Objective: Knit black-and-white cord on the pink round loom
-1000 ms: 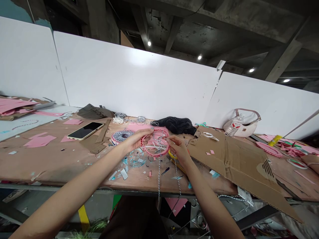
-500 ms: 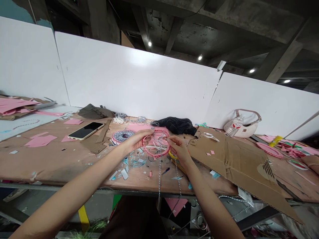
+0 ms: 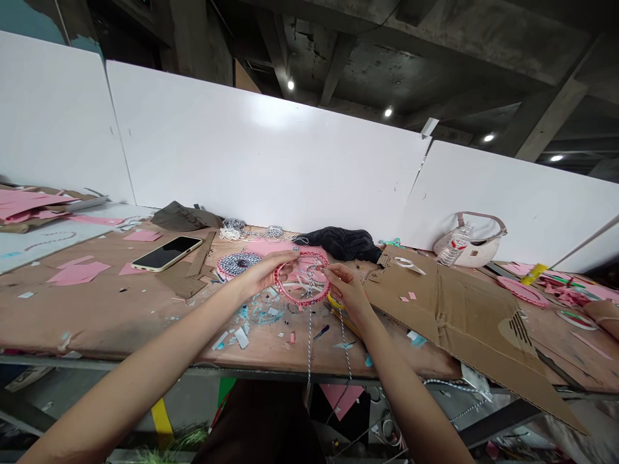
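A pink ring with a braided-looking rim [image 3: 302,301] is held up over the table, between both hands. My left hand [image 3: 271,270] pinches its upper left edge. At its right side is my right hand [image 3: 344,287], with fingers closed at the rim and the cord. Black-and-white cord [image 3: 310,335] crosses the ring's opening and hangs down past the table edge in two strands. Left of the ring, partly behind my left hand, a round black-and-white coiled piece [image 3: 238,263] lies on the table.
A phone [image 3: 167,253] lies at the left near pink paper scraps [image 3: 80,273]. Black cloth [image 3: 341,243] sits behind the hands. Cardboard [image 3: 459,309], a bottle [image 3: 454,245] and a bag [image 3: 483,251] are at the right. Another person's hand [image 3: 604,312] shows at the far right edge.
The other person's hand at the far right has shifted slightly. My hands and the ring look nearly the same.
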`<state>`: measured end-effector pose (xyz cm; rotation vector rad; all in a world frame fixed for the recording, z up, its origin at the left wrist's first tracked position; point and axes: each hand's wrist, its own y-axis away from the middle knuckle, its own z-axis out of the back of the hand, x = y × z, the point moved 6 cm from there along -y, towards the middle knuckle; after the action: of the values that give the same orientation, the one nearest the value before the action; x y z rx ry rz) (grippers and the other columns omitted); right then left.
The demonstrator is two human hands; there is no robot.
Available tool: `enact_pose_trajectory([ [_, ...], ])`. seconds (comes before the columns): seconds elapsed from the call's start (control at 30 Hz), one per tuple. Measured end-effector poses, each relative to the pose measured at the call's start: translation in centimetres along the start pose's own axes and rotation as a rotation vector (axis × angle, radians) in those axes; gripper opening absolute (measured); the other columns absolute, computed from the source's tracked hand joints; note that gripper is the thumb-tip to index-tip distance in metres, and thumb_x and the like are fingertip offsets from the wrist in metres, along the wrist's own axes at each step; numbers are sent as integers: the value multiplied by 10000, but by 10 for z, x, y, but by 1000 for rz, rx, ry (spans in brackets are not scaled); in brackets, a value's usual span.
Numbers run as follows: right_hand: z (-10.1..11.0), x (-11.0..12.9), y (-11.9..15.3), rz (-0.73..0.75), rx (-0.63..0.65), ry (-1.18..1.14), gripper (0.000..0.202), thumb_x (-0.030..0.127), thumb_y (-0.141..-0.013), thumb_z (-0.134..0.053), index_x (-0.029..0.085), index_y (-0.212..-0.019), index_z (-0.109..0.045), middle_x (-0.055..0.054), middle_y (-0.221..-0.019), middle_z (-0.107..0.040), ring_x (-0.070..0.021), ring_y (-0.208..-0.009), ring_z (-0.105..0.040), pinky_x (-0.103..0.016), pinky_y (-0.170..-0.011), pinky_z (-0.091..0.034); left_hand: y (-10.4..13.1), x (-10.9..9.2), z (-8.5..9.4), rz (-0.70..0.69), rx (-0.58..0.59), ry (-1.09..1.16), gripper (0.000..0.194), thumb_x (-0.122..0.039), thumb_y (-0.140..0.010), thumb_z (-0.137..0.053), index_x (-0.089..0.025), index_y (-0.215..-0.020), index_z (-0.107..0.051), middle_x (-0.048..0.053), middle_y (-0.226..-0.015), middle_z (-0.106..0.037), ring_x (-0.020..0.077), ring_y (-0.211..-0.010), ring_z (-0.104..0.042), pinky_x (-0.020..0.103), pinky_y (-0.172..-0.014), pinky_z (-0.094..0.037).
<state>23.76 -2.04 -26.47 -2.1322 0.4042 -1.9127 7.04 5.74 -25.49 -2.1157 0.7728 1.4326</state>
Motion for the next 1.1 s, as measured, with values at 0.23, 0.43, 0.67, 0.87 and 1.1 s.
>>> enact_pose_trajectory([
  [0.23, 0, 1, 0, -11, -7, 10, 338, 490, -740, -804, 194, -847, -680, 68, -548, -384, -58, -438, -229, -222, -412, -189, 1, -1, 0, -1, -3, 1, 238, -273, -749, -766, -148, -678, -576, -54, -553, -439, 41, -457, -330, 164, -393, -249],
  [0.43, 0, 1, 0, -8, -6, 5, 318, 469, -752, -801, 190, -849, -682, 68, -569, -383, -48, -434, -233, -216, -410, -186, 1, -1, 0, -1, -10, 2, 227, -271, -748, -774, -139, -701, -597, -46, -588, -460, 36, -470, -340, 161, -397, -258],
  [0.67, -1, 2, 1, -12, -13, 0, 333, 477, -735, -809, 190, -830, -671, 73, -560, -381, -48, -432, -229, -216, -408, -183, 2, -1, 0, 4, -28, 0, 224, -262, -743, -782, -132, -709, -603, -45, -615, -476, 32, -481, -364, 166, -403, -265],
  [0.87, -1, 2, 0, -13, -17, 7, 347, 489, -723, -814, 192, -833, -673, 71, -558, -391, -50, -431, -234, -220, -410, -190, 2, -2, 0, 6, -28, 1, 227, -262, -741, -780, -133, -694, -599, -47, -607, -474, 31, -477, -363, 167, -400, -259],
  [1.1, -1, 2, 1, -14, -21, 13, 372, 514, -709, -815, 193, -829, -671, 69, -550, -392, -55, -434, -225, -221, -407, -189, 2, -2, 0, 4, -36, -1, 217, -257, -736, -778, -135, -691, -605, -44, -601, -488, 34, -472, -365, 174, -402, -260],
])
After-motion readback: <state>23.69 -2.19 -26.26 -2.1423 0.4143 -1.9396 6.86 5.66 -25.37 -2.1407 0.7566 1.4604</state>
